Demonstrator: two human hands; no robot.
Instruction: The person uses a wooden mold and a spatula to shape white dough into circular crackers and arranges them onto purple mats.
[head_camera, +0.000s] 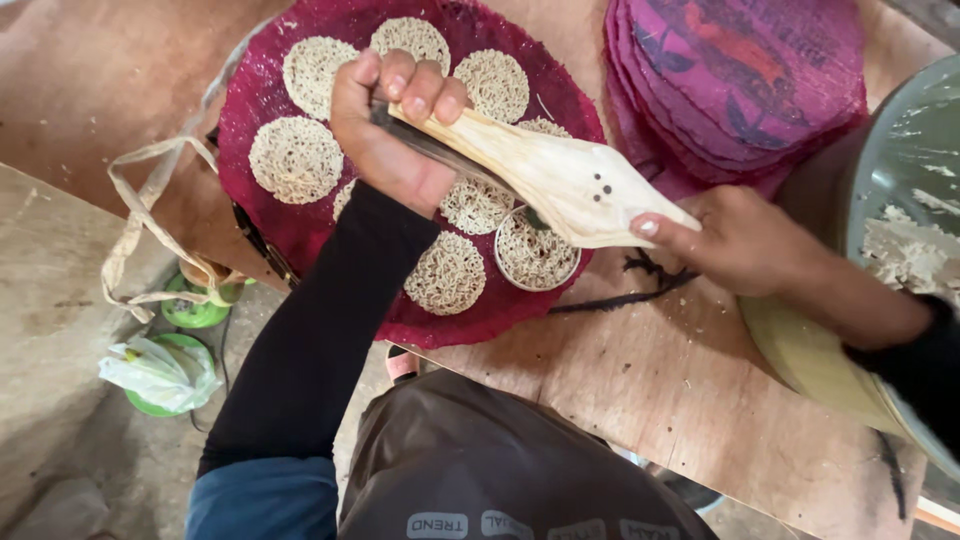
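My left hand (390, 120) grips one end of a pale wooden press (560, 180) that has a dark metal part along it. My right hand (740, 245) holds the press's other, pointed end. The press hangs over a round magenta woven mat (260, 80) that carries several flat round noodle nests (296, 160). Directly under the press sits one nest inside a ring (537, 255).
A stack of magenta mats (740, 80) lies at the back right on the wooden table (640, 370). A large metal bowl (900, 200) with white dough stands at the right. Green lids and a plastic bag (160, 372) lie on the floor at left. A black cord (640, 285) lies on the table.
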